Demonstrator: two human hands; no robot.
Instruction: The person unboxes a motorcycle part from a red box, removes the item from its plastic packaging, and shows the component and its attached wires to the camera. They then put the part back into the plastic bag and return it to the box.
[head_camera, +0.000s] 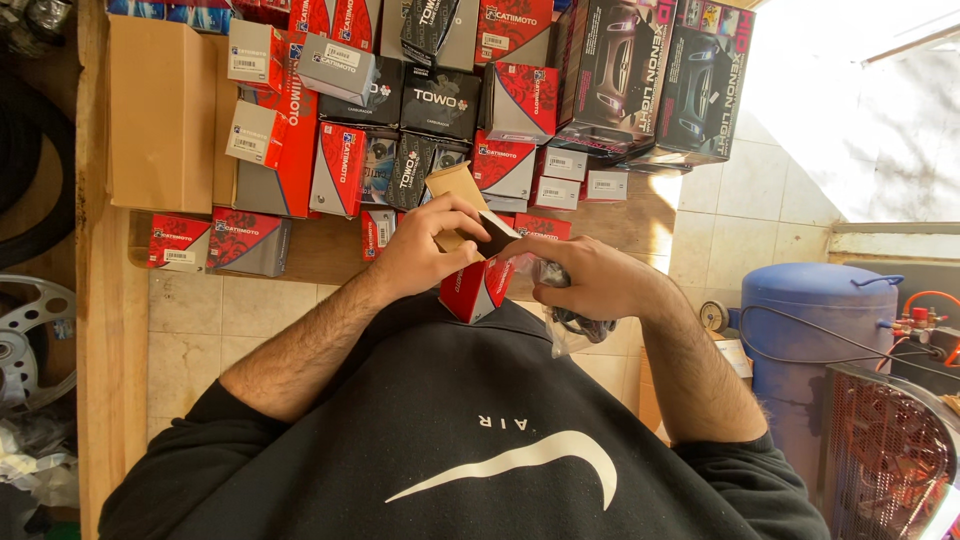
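My left hand (425, 255) grips a small red and grey cardboard box (478, 288) held in front of my chest, thumb near its raised brown flap (455, 185). My right hand (590, 278) is closed around a dark part in a clear plastic bag (568, 325). Its fingertips touch the dark open end of the box (498, 238). Both hands meet over the box, just in front of a wooden shelf edge (320, 250). My black sweatshirt fills the bottom of the view.
Many red, black and grey small boxes (440, 100) are stacked on the wooden shelf, with a plain brown carton (160, 110) at left. Two large dark boxes (650, 80) lie at right. A blue tank (800, 340) stands right, a wheel rim (25, 340) left, on tiled floor.
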